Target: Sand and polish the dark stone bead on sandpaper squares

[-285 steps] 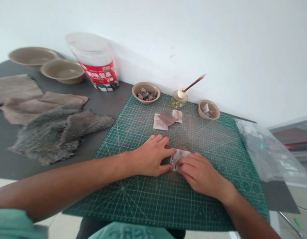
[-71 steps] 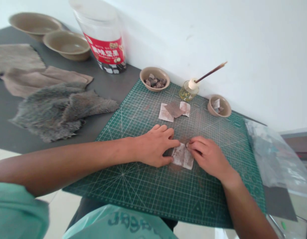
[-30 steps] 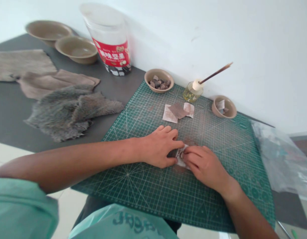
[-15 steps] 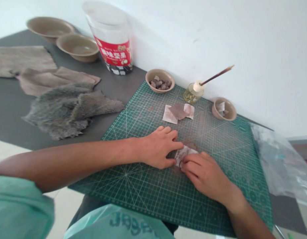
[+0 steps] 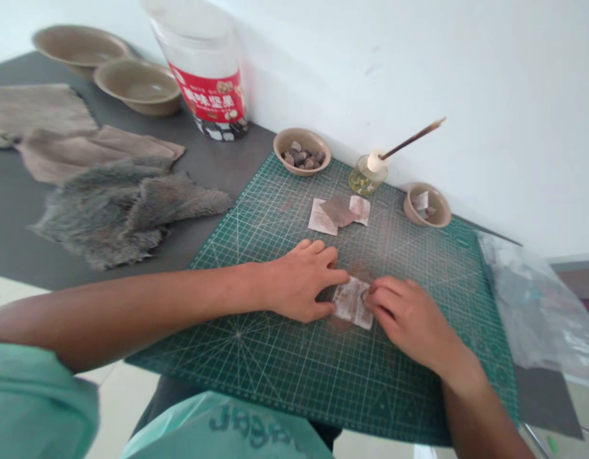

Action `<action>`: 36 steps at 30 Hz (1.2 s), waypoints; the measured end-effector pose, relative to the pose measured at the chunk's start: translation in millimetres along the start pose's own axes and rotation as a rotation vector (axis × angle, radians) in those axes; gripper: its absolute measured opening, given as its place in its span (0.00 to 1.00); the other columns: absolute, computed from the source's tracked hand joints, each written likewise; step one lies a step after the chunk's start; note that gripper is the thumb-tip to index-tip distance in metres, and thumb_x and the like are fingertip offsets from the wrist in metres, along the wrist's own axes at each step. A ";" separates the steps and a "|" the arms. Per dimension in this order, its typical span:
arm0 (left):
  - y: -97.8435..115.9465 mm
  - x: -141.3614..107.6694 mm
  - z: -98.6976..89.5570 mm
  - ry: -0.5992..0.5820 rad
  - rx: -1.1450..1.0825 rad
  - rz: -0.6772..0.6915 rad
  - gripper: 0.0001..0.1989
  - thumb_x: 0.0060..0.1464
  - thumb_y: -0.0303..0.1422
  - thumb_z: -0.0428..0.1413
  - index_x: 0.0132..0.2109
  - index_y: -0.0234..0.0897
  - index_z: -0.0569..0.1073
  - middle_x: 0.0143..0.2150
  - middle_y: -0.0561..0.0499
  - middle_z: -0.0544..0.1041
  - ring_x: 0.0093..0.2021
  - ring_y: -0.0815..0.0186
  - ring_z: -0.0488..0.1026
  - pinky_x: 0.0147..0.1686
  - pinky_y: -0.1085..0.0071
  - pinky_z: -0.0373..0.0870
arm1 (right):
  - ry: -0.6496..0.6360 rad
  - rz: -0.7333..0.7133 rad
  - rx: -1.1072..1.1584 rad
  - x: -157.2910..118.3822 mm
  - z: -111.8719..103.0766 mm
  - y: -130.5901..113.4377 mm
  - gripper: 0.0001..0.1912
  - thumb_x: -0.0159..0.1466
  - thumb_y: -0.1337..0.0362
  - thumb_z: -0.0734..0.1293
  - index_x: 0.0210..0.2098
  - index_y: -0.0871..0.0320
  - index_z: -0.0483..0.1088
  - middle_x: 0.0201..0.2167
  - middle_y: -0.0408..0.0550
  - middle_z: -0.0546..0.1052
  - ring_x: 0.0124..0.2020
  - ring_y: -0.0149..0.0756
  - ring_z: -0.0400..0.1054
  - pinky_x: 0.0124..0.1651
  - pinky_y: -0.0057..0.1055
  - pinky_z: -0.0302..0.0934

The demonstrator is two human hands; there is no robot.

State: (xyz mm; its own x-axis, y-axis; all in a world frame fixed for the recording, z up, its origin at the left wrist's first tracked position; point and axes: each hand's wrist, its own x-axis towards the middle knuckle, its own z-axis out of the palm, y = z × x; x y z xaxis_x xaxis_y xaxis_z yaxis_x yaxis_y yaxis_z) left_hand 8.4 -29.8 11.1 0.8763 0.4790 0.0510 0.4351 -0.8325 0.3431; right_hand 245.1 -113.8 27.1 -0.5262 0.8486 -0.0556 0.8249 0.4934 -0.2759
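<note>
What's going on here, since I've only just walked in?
A person is working with both bare hands on a green cutting mat. The right hand has its fingertips on the edge of a small stained white sheet, and the left hand rests on the mat just beside it. Above them lie two paper pieces and a brown sheet, near a bowl of small stones. Grey fur pelts lie off the mat.

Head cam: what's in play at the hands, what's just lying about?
In play: left hand, right hand, stained paper under right hand, cutting mat.
Lying about: paper scraps, bowl of stones, glass jar with brush, fur pelt, plastic tub.
</note>
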 end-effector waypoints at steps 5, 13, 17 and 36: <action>-0.1 0.2 0.0 -0.006 0.005 0.007 0.22 0.55 0.48 0.59 0.53 0.46 0.74 0.46 0.45 0.68 0.45 0.53 0.65 0.43 0.57 0.60 | 0.072 -0.019 -0.008 2.3 0.8 2.1 0.07 0.71 0.69 0.63 0.38 0.57 0.74 0.43 0.48 0.78 0.43 0.41 0.71 0.44 0.38 0.56; -0.6 -1.0 1.3 0.002 -0.002 0.012 0.21 0.54 0.48 0.60 0.52 0.45 0.74 0.46 0.45 0.68 0.44 0.54 0.65 0.43 0.57 0.60 | -0.036 -0.151 0.071 0.4 -0.4 4.3 0.08 0.71 0.69 0.63 0.38 0.55 0.73 0.45 0.46 0.79 0.41 0.37 0.71 0.44 0.35 0.59; -0.6 -0.6 1.9 0.021 0.009 0.001 0.23 0.55 0.48 0.60 0.54 0.46 0.73 0.46 0.45 0.69 0.44 0.54 0.65 0.43 0.57 0.60 | 0.034 -0.011 -0.021 2.4 -3.2 8.8 0.07 0.71 0.69 0.63 0.39 0.56 0.73 0.45 0.47 0.79 0.42 0.39 0.72 0.44 0.37 0.57; 0.0 -0.4 0.9 0.018 0.000 -0.005 0.22 0.54 0.48 0.60 0.54 0.46 0.74 0.46 0.45 0.69 0.44 0.54 0.65 0.43 0.57 0.60 | -0.047 -0.060 0.007 3.3 -4.6 10.1 0.07 0.71 0.69 0.63 0.38 0.55 0.72 0.45 0.45 0.80 0.43 0.38 0.73 0.43 0.36 0.57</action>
State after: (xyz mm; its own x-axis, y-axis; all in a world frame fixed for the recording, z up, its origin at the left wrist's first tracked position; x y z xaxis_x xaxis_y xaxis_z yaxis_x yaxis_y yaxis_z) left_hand 8.2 -30.3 10.2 0.8705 0.4878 0.0660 0.4392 -0.8302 0.3432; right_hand 252.7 -105.2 28.5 -0.5835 0.8078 -0.0835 0.7905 0.5414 -0.2865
